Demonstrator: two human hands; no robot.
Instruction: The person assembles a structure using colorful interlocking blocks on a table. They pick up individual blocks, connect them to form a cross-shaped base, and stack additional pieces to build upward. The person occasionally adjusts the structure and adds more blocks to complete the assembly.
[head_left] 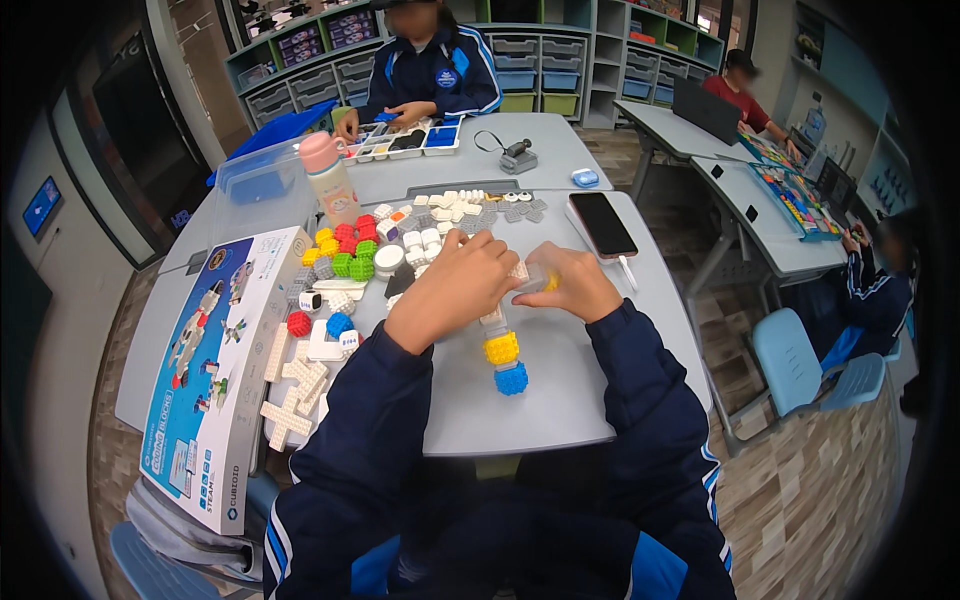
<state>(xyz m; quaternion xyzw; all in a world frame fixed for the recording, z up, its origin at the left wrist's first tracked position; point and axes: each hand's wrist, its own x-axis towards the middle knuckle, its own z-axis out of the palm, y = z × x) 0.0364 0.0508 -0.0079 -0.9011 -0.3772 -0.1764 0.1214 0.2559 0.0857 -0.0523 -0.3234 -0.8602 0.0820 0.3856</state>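
My left hand [465,275] is closed around the upper part of a block chain; its fingers hide most of that part. Below the hand, a yellow block [502,348] and a blue studded block [511,378] form the chain's near end, just over the grey table. Close on the right, my right hand [577,282] pinches a pale, see-through building piece [533,277], blurred by motion, against the chain. A spot of yellow shows by its fingers. Left of my hands lie loose red blocks [350,238], green blocks [353,264] and white blocks [423,243].
A large product box [215,370] stands at the left, beside beige studded plates [293,400]. Behind the blocks are a pink-lidded bottle [330,180] and a clear bin [258,195]. A phone [603,224] lies at the right. Across the table, a person handles a parts tray [440,148].
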